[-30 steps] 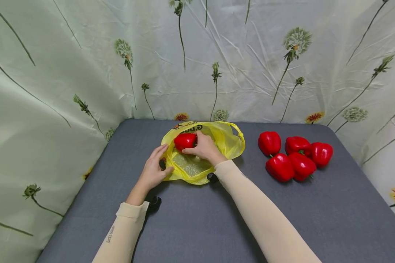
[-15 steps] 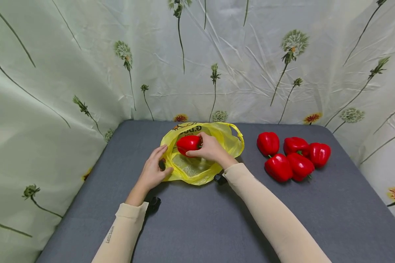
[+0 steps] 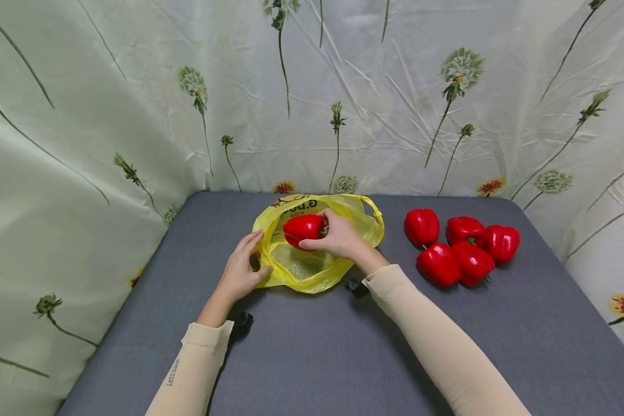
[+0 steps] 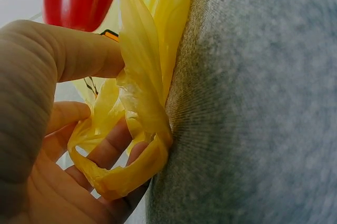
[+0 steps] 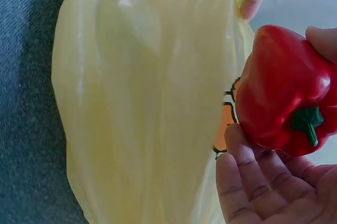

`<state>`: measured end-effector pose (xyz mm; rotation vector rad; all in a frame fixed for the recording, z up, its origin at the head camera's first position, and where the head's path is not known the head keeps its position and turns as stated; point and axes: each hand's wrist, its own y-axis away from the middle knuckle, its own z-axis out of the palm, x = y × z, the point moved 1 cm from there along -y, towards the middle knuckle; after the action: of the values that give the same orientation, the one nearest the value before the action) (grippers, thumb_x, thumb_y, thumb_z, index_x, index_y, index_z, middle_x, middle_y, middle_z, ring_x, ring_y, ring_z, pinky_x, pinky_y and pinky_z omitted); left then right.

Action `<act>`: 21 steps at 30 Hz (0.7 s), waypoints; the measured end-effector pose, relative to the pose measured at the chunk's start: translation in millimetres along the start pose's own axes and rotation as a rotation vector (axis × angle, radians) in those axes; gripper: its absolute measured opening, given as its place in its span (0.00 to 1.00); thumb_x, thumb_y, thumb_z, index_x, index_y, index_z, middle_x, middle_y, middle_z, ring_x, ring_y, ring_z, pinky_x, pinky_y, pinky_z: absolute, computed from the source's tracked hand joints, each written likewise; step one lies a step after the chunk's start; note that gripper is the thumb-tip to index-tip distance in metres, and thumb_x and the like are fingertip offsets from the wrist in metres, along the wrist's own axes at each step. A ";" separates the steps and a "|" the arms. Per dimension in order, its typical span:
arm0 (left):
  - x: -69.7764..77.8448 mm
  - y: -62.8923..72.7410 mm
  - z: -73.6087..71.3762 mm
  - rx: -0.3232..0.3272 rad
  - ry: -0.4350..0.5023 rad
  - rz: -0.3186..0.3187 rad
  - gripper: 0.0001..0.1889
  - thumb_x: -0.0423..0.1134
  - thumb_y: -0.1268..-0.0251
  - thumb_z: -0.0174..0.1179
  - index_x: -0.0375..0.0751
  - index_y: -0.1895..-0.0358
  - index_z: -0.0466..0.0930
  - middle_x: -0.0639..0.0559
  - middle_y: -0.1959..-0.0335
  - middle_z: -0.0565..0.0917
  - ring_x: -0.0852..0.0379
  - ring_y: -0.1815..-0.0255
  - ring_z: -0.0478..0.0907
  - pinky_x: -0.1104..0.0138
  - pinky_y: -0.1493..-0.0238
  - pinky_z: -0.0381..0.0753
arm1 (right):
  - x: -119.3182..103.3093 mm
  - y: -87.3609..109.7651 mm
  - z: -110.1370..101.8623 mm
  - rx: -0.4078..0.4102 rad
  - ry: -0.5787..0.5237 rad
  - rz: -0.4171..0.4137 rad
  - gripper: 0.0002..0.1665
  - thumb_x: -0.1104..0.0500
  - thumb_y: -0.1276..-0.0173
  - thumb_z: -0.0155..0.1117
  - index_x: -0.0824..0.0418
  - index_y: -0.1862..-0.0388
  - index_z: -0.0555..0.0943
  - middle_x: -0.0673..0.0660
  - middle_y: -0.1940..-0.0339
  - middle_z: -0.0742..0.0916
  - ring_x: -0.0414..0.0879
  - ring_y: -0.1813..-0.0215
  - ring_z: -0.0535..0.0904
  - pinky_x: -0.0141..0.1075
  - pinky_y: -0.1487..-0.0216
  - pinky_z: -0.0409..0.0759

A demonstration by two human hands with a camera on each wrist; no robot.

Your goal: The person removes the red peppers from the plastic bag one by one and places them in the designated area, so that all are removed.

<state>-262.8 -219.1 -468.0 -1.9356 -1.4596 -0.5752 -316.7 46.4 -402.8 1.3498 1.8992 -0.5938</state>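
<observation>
My right hand [image 3: 341, 234] grips a shiny red bell pepper [image 5: 284, 87] by thumb and fingers, its green stem toward the palm. The pepper overlaps the open mouth of a yellow plastic bag [image 3: 319, 284] in the head view. At the bag's left edge, my left hand [image 3: 239, 271] pinches the thin plastic between thumb and fingers. A handle loop [image 4: 124, 179] of the bag hangs around some left fingers in the left wrist view. Dark and orange print shows on the bag's inner far side.
Several more red bell peppers [image 3: 439, 264] lie grouped on the grey table [image 3: 301, 352], right of the bag. A pale curtain [image 3: 385, 75] with dandelion prints stands behind the table and along its sides. Dark wrist cameras sit by both cuffs.
My right hand has drawn back to the right and slightly toward me, carrying the bell pepper with it from the bag's inner left. The left hand has stayed at the bag's edge.
</observation>
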 end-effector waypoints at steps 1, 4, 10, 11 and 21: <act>0.1 0.1 0.2 -0.003 0.000 0.000 0.46 0.32 0.40 0.75 0.31 0.18 0.64 0.38 0.16 0.66 0.40 0.41 0.79 0.44 0.34 0.77 | -0.1 0.8 -1.5 0.006 -0.007 0.000 0.41 0.43 0.39 0.81 0.63 0.36 0.75 0.62 0.45 0.89 0.54 0.45 0.85 0.43 0.45 0.85; -0.1 0.4 0.0 -0.007 0.001 0.001 0.46 0.33 0.40 0.75 0.31 0.18 0.64 0.38 0.16 0.65 0.40 0.39 0.79 0.44 0.33 0.76 | -2.9 4.4 -8.4 0.032 -0.012 -0.010 0.41 0.44 0.38 0.80 0.63 0.35 0.75 0.63 0.45 0.89 0.55 0.44 0.85 0.43 0.46 0.85; -0.6 0.7 -0.3 -0.005 -0.002 0.006 0.45 0.32 0.40 0.74 0.31 0.18 0.64 0.38 0.16 0.65 0.40 0.39 0.78 0.43 0.32 0.75 | -8.7 12.1 -25.3 0.071 0.009 -0.017 0.42 0.42 0.38 0.79 0.63 0.34 0.74 0.62 0.43 0.88 0.56 0.42 0.83 0.46 0.45 0.85; -0.5 0.6 -0.3 -0.006 0.001 0.006 0.45 0.32 0.40 0.74 0.31 0.18 0.64 0.38 0.16 0.65 0.40 0.39 0.79 0.43 0.33 0.76 | -8.7 13.5 -27.6 0.075 0.010 -0.010 0.42 0.42 0.38 0.79 0.62 0.34 0.74 0.62 0.43 0.87 0.56 0.41 0.83 0.46 0.45 0.85; -0.6 0.3 1.0 -0.014 0.001 -0.011 0.46 0.33 0.39 0.75 0.32 0.18 0.64 0.39 0.16 0.65 0.40 0.37 0.78 0.43 0.30 0.74 | -5.2 27.4 -41.7 0.116 -0.028 -0.007 0.41 0.41 0.39 0.78 0.59 0.35 0.73 0.61 0.43 0.88 0.56 0.42 0.82 0.46 0.48 0.86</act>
<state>-262.7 -218.8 -469.1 -1.9385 -1.4700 -0.5928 -302.0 82.6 -371.2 1.4012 1.8719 -0.7328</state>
